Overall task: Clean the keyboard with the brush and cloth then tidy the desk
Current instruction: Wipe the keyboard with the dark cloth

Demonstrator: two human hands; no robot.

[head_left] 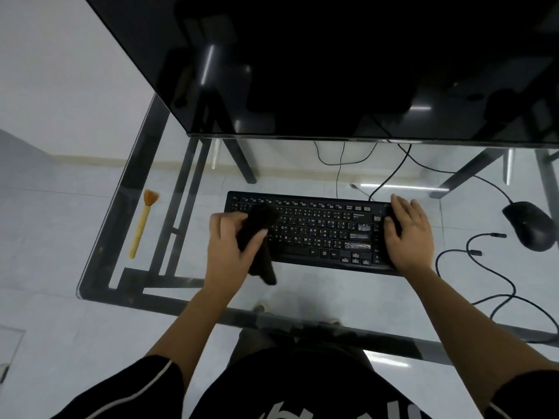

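A: Looking down through a glass desk top (169,282), and the black metal frame (157,137) is showing right through it.

B: Pale floor tiles (54,237) are gleaming underneath, with a beige skirting strip (90,158) running along the base of a white wall (60,71).

A: A big dark monitor (332,62) is filling the top of the view, catching reflections of the room.

B: Bright streaks of light are bouncing off the glass, one lying behind the monitor's lower edge (393,186).

A: Slanted black desk legs (239,158) are standing beneath, and thin black cables (338,164) are trailing down behind.
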